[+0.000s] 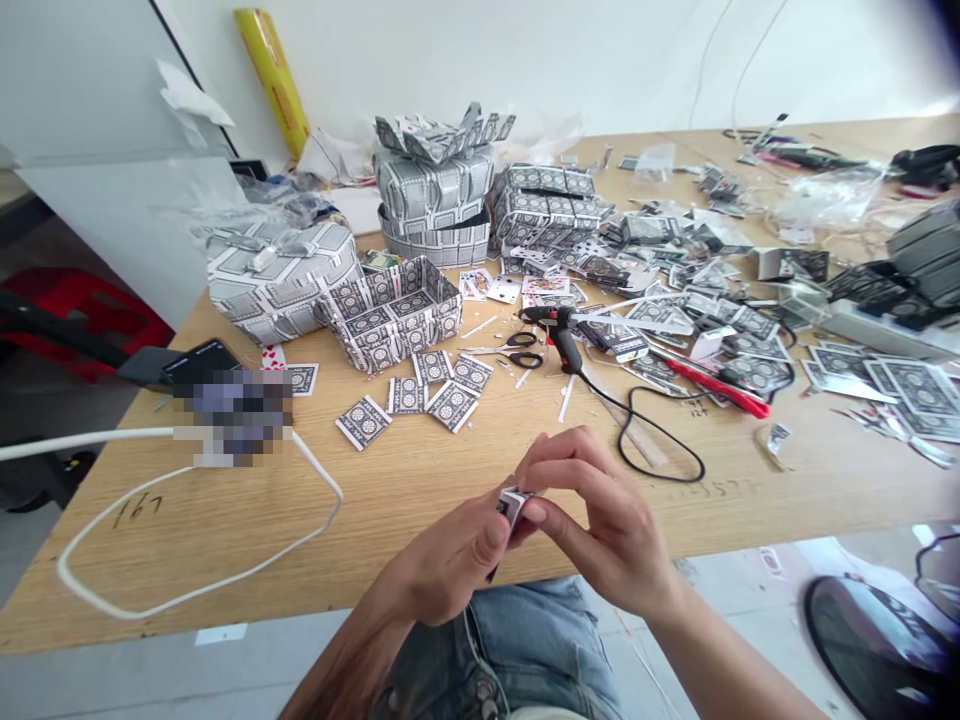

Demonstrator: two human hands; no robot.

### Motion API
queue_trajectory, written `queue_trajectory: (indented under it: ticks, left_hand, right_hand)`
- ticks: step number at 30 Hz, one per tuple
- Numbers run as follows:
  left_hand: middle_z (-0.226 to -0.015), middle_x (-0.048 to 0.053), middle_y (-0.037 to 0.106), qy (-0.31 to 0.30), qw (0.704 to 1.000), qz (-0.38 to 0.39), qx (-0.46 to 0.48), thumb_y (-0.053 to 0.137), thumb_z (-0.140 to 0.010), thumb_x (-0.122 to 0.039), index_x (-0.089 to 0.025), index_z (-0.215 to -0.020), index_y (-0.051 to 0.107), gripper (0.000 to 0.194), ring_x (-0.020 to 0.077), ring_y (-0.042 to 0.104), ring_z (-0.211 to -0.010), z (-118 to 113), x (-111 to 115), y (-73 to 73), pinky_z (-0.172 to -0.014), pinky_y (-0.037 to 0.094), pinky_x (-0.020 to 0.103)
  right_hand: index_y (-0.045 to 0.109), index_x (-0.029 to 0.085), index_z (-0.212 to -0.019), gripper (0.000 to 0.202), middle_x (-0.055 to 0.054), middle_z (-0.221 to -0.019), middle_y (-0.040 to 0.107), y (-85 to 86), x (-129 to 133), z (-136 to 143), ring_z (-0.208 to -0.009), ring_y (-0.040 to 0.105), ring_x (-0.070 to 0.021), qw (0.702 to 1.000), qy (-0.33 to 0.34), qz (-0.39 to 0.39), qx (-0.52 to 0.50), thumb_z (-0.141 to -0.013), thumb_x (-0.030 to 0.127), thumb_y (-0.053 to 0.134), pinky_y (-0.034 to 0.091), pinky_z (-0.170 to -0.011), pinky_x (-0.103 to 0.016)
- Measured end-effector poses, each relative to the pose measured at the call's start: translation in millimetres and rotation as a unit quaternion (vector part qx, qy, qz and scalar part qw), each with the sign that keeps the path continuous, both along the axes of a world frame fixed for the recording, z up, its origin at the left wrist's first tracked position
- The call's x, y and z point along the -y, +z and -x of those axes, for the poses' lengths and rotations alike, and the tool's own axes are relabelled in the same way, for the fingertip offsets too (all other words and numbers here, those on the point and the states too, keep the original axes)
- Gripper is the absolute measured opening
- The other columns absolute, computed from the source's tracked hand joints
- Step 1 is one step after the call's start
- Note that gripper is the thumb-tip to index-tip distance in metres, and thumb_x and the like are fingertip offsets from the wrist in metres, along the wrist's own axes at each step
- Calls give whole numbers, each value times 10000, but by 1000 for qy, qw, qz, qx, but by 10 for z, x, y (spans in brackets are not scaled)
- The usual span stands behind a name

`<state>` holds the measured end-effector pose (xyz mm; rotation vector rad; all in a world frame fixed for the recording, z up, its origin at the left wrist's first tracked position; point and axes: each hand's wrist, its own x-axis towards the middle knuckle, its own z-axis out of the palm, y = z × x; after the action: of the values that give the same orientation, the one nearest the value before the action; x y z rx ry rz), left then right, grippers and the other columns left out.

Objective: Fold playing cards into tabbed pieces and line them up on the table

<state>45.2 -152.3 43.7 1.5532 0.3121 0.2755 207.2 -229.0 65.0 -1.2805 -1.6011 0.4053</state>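
Observation:
Between my two hands, just past the table's front edge, is a small folded playing card. My left hand grips it with the thumb on its near face. The fingertips of my right hand pinch its upper edge, and parts of the card are hidden by the fingers. Beyond my hands lie several folded card squares, patterned grey and white. Behind them stands an open box woven from playing cards.
A glue gun with a black cord and scissors lie mid-table. Card boxes stand at the back left. Loose cards cover the right side, with a red-handled cutter among them. A white cable loops at left.

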Motion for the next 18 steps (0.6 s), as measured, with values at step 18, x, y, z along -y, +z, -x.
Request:
queue_trajectory:
  ticks: [18]
  left_hand:
    - [-922,70,555,-25,998,49,-4,285,-876,-431,-158,-930,576,403,208,464,-840,3,-78,86,-776,377,320]
  right_hand:
    - [629,256,-956,106,-30,-912,545,-35,17,12,-865,548,-184,992,6,78,-97,-876,187,619,461,-752,-355]
